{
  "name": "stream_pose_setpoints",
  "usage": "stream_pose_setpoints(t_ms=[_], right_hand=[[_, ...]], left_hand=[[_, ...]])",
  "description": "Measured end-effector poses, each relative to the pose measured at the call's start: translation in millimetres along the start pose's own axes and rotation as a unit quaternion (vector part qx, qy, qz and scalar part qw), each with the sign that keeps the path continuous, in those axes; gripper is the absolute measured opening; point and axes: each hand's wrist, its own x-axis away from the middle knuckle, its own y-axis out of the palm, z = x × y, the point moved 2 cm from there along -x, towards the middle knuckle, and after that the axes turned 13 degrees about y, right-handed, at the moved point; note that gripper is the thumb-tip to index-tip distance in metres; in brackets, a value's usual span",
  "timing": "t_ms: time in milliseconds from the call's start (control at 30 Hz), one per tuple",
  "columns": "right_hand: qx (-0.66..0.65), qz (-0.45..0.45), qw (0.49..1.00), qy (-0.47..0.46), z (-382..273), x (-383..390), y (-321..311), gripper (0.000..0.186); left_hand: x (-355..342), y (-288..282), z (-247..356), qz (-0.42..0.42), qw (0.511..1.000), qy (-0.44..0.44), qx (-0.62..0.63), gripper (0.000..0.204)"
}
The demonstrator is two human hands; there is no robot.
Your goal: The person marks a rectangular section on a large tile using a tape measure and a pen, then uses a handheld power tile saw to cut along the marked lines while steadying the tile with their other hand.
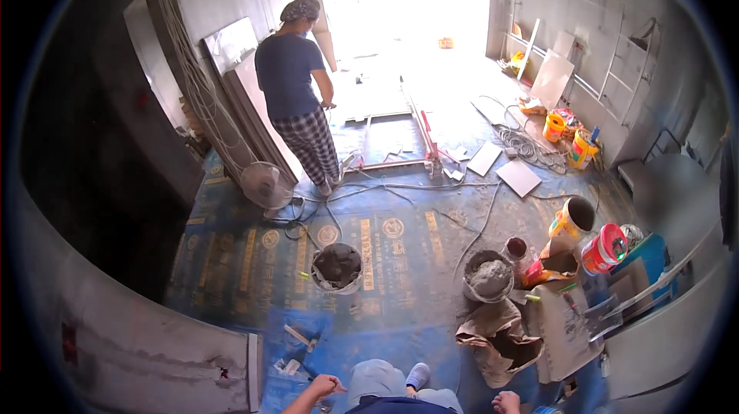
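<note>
My left hand (327,385) is low in the view beside my grey-clad knee, its fingers curled in with nothing seen in them. My right hand (506,402) is at the lower edge, loosely closed, and no object shows in it. Nearest to the right hand is a crumpled, open brown paper sack (500,341) on the floor. Ahead of me stand a bucket of dark grey mix (337,268) and, farther right, a bucket of lighter grey mortar (489,276). Both hands are apart from all of these.
A person (296,90) in a dark shirt and checked trousers stands ahead left, near a fan (266,185). Cables cross the blue floor sheeting (416,260) toward a tile cutter's rail (422,125). Loose tiles (519,178) and a red-and-white bucket (604,249) are at the right.
</note>
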Motion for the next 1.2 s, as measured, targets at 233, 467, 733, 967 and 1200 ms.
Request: stream_pose_setpoints(t_ms=[233, 467, 733, 967, 1200], right_hand=[[-0.128, -0.198, 0.971, 0.028, -215.5, -38.8, 56.1, 0.012], [-0.077, -0.326, 0.938, -0.087, -510.7, 42.0, 225.3, 0.035], [-0.025, -0.407, 0.905, -0.125, -714.0, 58.1, 350.8, 0.035], [-0.105, -0.451, 0.880, -0.104, -864.1, 51.5, 423.4, 0.033], [-0.367, -0.515, 0.774, 0.005, -1031.7, -0.4, 514.7, 0.033]], left_hand=[[-80.6, -7.6, 53.6, 0.053, 0.998, -0.034, 0.032, 0.015], [-165.4, -120.4, 71.9, 0.175, 0.980, -0.087, 0.039, 0.009], [-245.4, -231.9, 195.4, 0.288, 0.957, 0.022, -0.002, 0.030], [-276.8, -270.1, 231.5, 0.322, 0.943, -0.042, 0.073, 0.013], [-371.2, -271.8, 363.3, 0.174, 0.984, 0.008, -0.047, 0.011]])
